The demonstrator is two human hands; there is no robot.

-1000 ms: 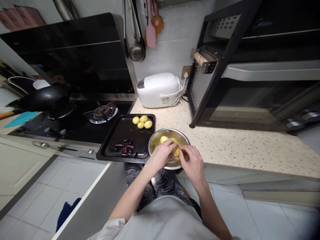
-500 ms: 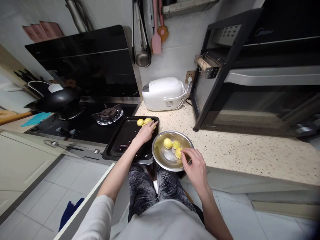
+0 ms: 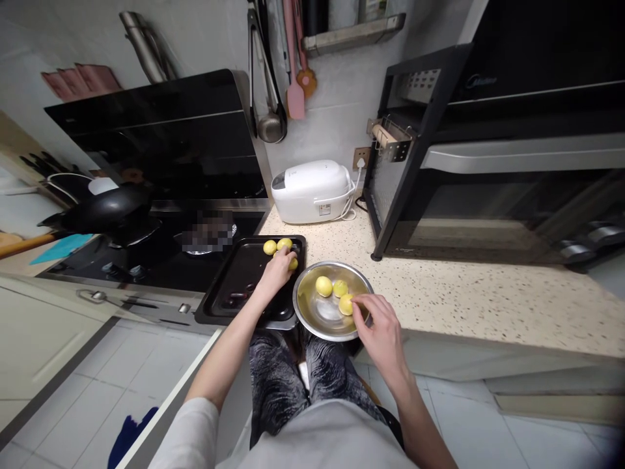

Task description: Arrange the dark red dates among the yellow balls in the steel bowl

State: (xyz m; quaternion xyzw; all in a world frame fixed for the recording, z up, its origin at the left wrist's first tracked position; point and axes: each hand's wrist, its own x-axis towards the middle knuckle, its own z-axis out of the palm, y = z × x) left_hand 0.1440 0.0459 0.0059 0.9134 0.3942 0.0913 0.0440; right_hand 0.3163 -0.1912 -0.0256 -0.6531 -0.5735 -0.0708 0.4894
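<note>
Several round yellow pieces [image 3: 269, 247] sit at the back right of a black baking tray [image 3: 229, 273]. My left hand [image 3: 277, 270] reaches over them with its fingers bent down; its fingertips are partly hidden against the pieces, so a grip cannot be made out. Beside the tray stands a steel bowl [image 3: 305, 309] with three yellow pieces [image 3: 323, 286] inside. At the bowl's right side, my right hand [image 3: 378, 319] pinches the nearest yellow piece [image 3: 346, 304] between thumb and forefinger. A small dark object [image 3: 237, 296] lies on the tray.
A white appliance [image 3: 312, 192] stands behind the bowl, against the wall. To the left is a stove with a black wok [image 3: 110, 208]. A large black oven [image 3: 488, 215] occupies the right back of the speckled counter [image 3: 454, 293]. An open drawer [image 3: 170, 397] lies below left.
The view has shifted slightly. My left hand has drawn back a little toward the front left over the yellow pieces on the tray. My right hand remains at the same piece in the bowl.
</note>
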